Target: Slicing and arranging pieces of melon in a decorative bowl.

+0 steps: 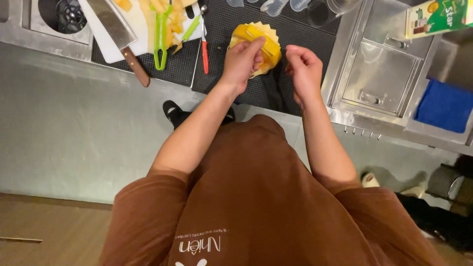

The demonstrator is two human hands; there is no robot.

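Hands over a black perforated mat (295,34) on a steel counter (64,98). Left hand (242,60) grasps a yellow peeled fruit (256,42) with a zigzag-cut edge, fingers curled over its near side, thumb pressing a pale strip across the top. Fruit sits directly under and beyond that palm, seemingly resting on the mat. Right hand (303,66) is just beside the fruit, not clearly touching it, fingers bent inward in a loose pinch; cannot tell whether it holds anything small.

Left of the left hand: red-handled peeler (204,49), green tongs (160,34), white cutting board (140,29) with pale fruit scraps (172,17), and a cleaver (120,37) with a wooden handle hanging off the board edge. Right of the right hand: recessed steel lid (379,74), then a blue cloth (446,106). Beyond the hands: clear plastic cups (320,10), partly cut off.

Judgement on doing it well: keep the left grip firm but not crushing, since the flesh looks soft and slippery; steady the fruit against the mat; work the right fingertips at the edge only, keeping the zigzag points intact.
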